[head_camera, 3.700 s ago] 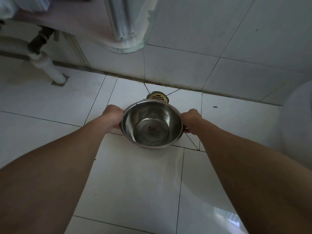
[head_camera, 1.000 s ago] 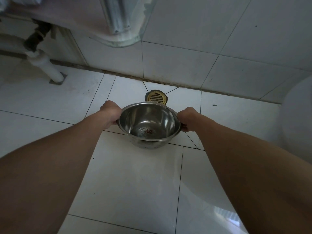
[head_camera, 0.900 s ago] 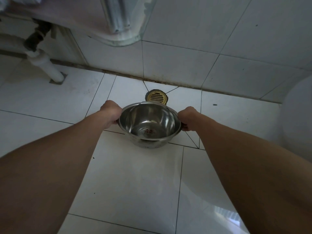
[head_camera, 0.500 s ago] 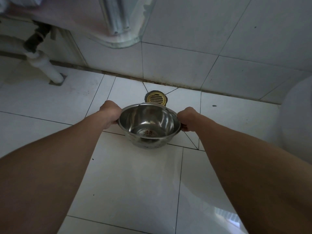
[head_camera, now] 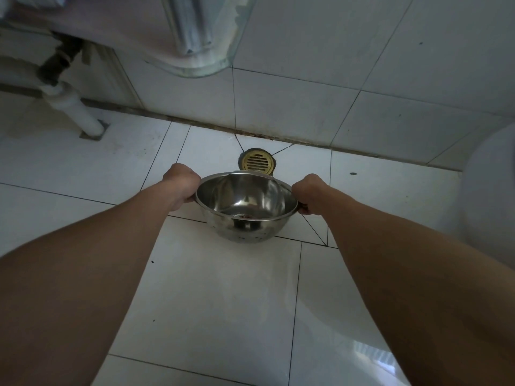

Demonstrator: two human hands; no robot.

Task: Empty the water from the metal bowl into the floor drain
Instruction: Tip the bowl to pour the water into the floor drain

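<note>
A shiny metal bowl [head_camera: 246, 203] hangs above the white tiled floor, held by its rim on both sides. My left hand [head_camera: 181, 182] grips the left rim and my right hand [head_camera: 308, 192] grips the right rim. The bowl tips away from me, its far rim low. A small reddish speck and a little water lie at its bottom. The round brass floor drain [head_camera: 257, 162] sits just beyond the bowl's far rim, close to the wall, its slotted grate fully visible.
A white drain pipe [head_camera: 73, 110] enters the floor at the left under a basin with a glass edge [head_camera: 195, 71]. A tiled wall [head_camera: 306, 101] rises right behind the drain. A white rounded fixture [head_camera: 490, 190] stands at the right.
The bowl has dropped lower and tilted further away from me, so more of its outer side shows. More of the drain grate is uncovered. Both hands keep their grip.
</note>
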